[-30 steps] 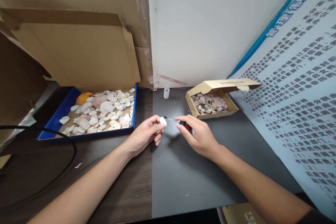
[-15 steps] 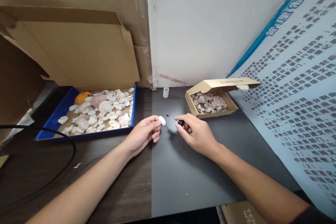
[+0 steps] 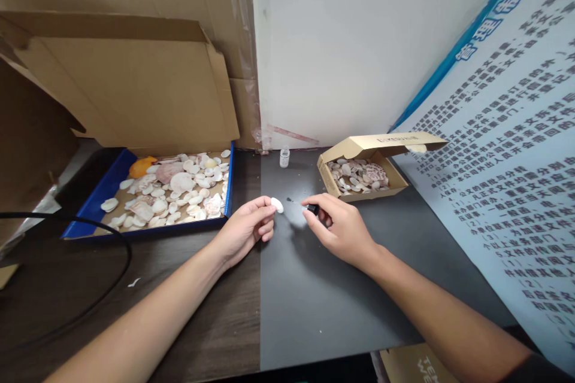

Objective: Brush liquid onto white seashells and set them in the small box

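Between the thumb and fingers of my left hand [image 3: 251, 224] is a small white shell [image 3: 277, 205], held above the left edge of the grey mat [image 3: 332, 293]. My right hand [image 3: 339, 224] pinches a black cap [image 3: 312, 209] whose thin applicator points left, its dark tip [image 3: 290, 199] a short way from the shell and not touching it. A small clear bottle [image 3: 284, 157] with a printed label stands upright behind both hands, near the white panel.
On the left, a blue-edged cardboard box [image 3: 148, 231] holds many shells. A smaller open carton [image 3: 375, 195] with shells sits at the right. A black cable [image 3: 128, 251] curves over the dark wooden table [image 3: 215, 311]. A printed banner [image 3: 516, 161] leans at the right.
My right hand has shifted very slightly right with the cap, and the applicator tip is a little farther from the shell. My left hand has hardly moved.
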`<state>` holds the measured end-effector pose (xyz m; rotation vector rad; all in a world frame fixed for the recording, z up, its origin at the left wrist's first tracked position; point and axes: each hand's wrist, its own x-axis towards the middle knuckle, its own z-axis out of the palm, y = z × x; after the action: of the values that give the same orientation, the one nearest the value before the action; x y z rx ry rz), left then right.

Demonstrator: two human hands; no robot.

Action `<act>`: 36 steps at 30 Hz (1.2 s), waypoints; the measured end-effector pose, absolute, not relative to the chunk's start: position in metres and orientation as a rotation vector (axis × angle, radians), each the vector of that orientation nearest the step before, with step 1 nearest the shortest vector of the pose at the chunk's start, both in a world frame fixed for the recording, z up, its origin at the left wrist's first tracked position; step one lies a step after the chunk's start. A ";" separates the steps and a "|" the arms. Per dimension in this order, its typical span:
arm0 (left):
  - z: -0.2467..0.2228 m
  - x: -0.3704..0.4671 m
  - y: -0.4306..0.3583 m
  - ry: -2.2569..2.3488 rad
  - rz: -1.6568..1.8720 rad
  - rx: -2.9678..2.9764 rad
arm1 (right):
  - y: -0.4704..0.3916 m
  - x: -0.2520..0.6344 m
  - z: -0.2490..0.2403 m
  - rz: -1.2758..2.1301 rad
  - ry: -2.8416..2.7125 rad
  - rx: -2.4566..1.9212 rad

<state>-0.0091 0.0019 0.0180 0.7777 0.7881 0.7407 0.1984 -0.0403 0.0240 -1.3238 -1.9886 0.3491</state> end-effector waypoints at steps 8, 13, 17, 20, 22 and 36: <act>0.018 -0.009 0.001 0.783 0.746 0.781 | -0.042 0.197 0.024 0.379 -2.020 -1.330; 0.018 -0.009 0.001 0.783 0.743 0.779 | -0.042 0.196 0.024 0.399 -2.065 -1.229; 0.018 -0.009 0.001 0.783 0.740 0.785 | -0.042 0.197 0.024 0.412 -2.055 -1.213; 0.016 -0.009 0.001 0.771 0.741 0.784 | -0.041 0.197 0.024 0.422 -2.081 -1.168; 0.015 -0.010 0.001 0.767 0.745 0.784 | -0.040 0.198 0.024 0.419 -2.065 -1.218; 0.013 -0.010 0.001 0.757 0.761 0.798 | -0.037 0.200 0.019 0.429 -2.035 -1.103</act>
<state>-0.0099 0.0009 0.0133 0.7975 0.7567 0.7607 0.1995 -0.0366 0.0192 -1.1030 -2.0350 0.4288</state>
